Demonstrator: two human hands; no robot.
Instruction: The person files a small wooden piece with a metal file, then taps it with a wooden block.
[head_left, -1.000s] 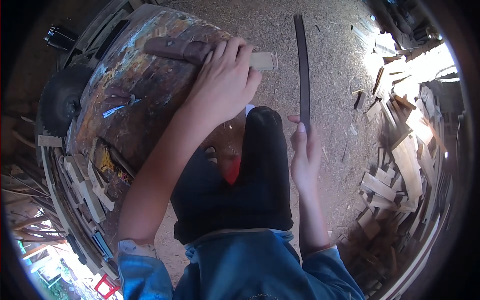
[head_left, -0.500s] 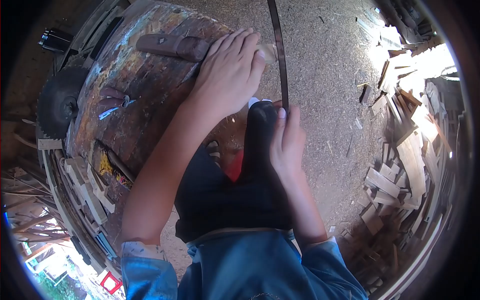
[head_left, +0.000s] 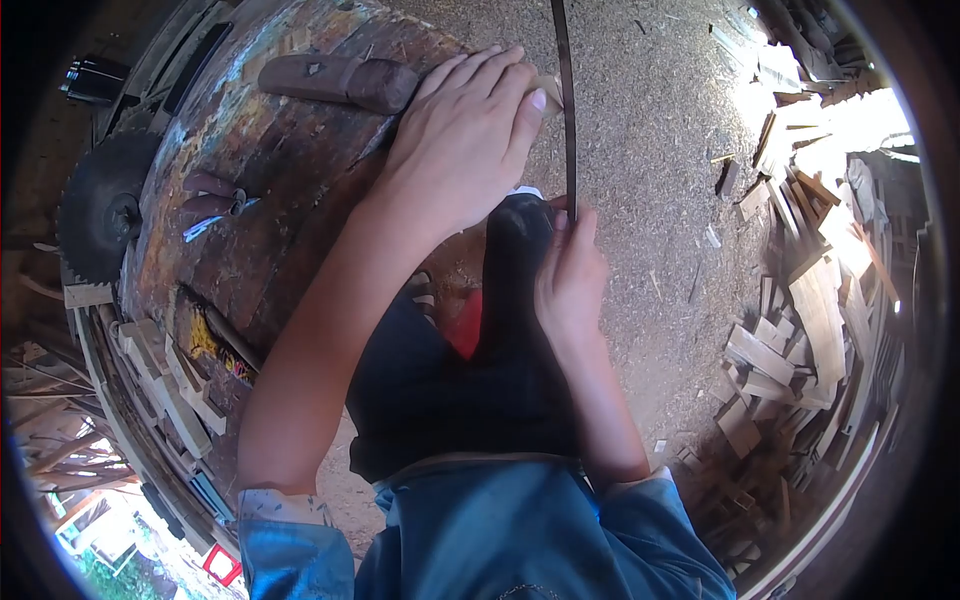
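My left hand [head_left: 465, 140] lies over the edge of the wooden bench, its fingers pressed down on a small pale piece of wood [head_left: 547, 94]. Only the end of that wood shows past the thumb; the rest is under the hand. Lower right, my right hand [head_left: 572, 270] is closed around the near end of a long, narrow dark blade [head_left: 567, 110], seen edge-on. The blade runs up out of the top of the view, right beside the wood's end. Its handle is hidden in my fist. A dark wooden hand plane [head_left: 335, 82] rests just left of my left hand.
The stained bench [head_left: 260, 230] carries a small brown two-pronged object [head_left: 212, 200]. A toothed circular saw blade [head_left: 100, 210] stands at the far left. Wood offcuts [head_left: 790, 360] are heaped on the right, and sawdust covers the floor [head_left: 660, 180]. My knee is raised below the blade.
My left hand and the piece of wood have shifted slightly right, away from the hand plane. The blade's far end also sits a little further right. My right hand keeps its grip.
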